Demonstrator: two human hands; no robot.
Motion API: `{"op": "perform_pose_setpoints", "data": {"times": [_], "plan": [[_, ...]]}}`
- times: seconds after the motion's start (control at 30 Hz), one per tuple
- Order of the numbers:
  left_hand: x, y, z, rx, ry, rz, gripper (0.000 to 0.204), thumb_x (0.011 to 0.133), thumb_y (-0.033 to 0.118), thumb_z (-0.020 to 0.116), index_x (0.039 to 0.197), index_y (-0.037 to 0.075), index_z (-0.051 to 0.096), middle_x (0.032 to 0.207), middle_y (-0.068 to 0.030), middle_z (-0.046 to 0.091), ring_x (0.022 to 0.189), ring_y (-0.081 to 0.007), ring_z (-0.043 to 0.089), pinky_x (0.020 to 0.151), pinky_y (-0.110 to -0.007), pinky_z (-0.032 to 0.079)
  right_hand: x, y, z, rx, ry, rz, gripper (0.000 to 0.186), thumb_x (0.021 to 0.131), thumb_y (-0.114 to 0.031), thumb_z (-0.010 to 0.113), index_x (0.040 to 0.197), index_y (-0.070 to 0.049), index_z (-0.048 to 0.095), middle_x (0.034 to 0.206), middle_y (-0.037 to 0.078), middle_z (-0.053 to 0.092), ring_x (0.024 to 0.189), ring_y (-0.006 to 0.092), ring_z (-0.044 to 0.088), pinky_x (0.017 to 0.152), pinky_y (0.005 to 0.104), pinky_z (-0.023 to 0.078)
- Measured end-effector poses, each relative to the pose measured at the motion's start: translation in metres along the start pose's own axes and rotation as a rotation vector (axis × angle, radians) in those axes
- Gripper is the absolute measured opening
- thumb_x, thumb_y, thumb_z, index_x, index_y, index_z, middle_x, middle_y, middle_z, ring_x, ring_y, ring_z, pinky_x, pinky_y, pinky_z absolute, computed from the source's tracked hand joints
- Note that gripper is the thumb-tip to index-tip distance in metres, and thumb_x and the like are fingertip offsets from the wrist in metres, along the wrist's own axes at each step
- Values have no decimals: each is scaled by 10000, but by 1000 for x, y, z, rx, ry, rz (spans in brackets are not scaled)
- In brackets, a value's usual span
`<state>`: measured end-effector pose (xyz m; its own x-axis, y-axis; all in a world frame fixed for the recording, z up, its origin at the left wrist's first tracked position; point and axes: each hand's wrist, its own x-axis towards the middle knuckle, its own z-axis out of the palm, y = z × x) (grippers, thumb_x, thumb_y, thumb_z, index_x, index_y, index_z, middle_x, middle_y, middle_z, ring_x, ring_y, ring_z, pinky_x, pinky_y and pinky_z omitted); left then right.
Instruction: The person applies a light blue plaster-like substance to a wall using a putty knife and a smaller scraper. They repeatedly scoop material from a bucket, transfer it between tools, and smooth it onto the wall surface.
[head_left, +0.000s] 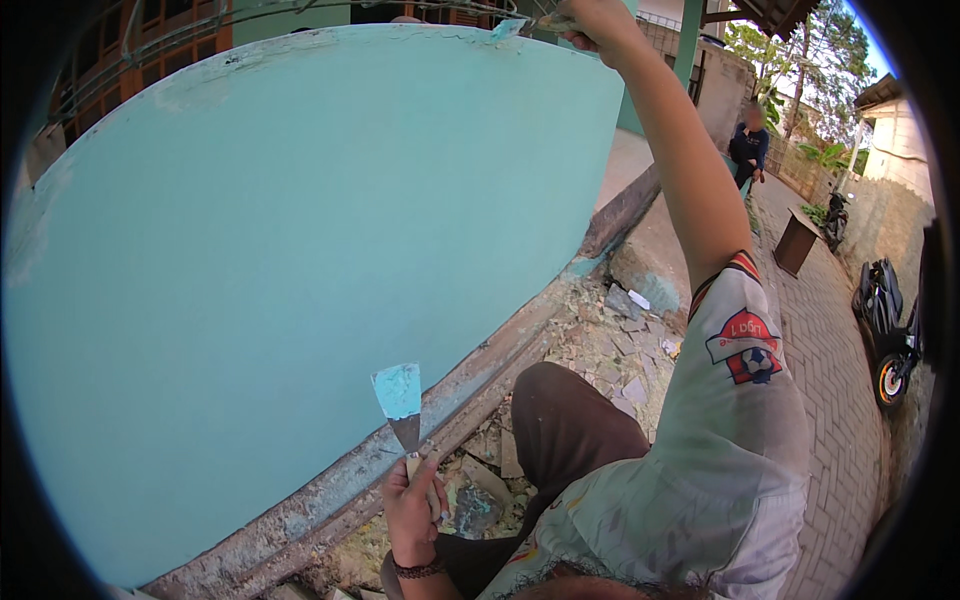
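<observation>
My left hand [408, 515], with a dark beaded bracelet at the wrist, is closed round the light handle of a putty knife [405, 432]. The knife points upward, and turquoise paste coats its wide blade. High above, my right arm is stretched to the top of a turquoise wall [360, 200]. There my right hand [598, 28] grips another putty knife [508, 29], whose blade carries turquoise paste and lies at the wall's top edge. Its handle is mostly covered by my fingers. Along that edge the surface looks rough and cracked in places.
Broken tile pieces and rubble [610, 350] lie by my knee, beside the wall's stone base [300, 520]. Wires run above the wall. On the right are a paved lane [825, 400], a brown box-like stand [796, 242], parked motorcycles [885, 330] and a seated person [749, 148].
</observation>
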<state>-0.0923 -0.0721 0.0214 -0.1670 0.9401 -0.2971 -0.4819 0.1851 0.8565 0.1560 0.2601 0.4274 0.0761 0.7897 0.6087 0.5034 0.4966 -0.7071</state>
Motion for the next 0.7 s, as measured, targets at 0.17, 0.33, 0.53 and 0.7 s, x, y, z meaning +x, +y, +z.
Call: {"op": "perform_pose_setpoints", "data": {"times": [0.17, 0.33, 0.53, 0.7], "plan": [[-2, 2, 0, 5, 17, 3, 121, 899, 173, 610, 875, 86, 530, 513, -34, 507, 336, -114, 443, 291, -237, 256, 1, 42, -1, -10, 200, 48, 209, 733, -152, 643, 596, 0, 604, 579, 65, 569, 500, 123, 500, 470, 276, 399], [-3, -1, -2, -8, 26, 29, 121, 897, 174, 613, 876, 88, 530, 507, -31, 503, 337, -116, 448, 288, -240, 253, 5, 45, 10, -244, 178, 8, 236, 720, -172, 646, 592, 17, 591, 567, 79, 577, 493, 138, 520, 467, 287, 404], [-5, 1, -1, -4, 26, 9, 114, 895, 170, 612, 881, 91, 531, 509, -28, 504, 337, -117, 446, 289, -239, 252, 4, 30, 22, -247, 182, -22, 215, 731, -178, 625, 633, 12, 604, 582, 85, 581, 514, 158, 548, 500, 307, 432], [-6, 1, -1, 12, 31, 12, 113, 894, 171, 611, 889, 89, 532, 508, -29, 505, 336, -116, 444, 289, -240, 251, -10, -27, 54, -345, 240, 33, 291, 752, -208, 623, 715, 78, 658, 675, 215, 648, 631, 315, 660, 590, 407, 513]]}}
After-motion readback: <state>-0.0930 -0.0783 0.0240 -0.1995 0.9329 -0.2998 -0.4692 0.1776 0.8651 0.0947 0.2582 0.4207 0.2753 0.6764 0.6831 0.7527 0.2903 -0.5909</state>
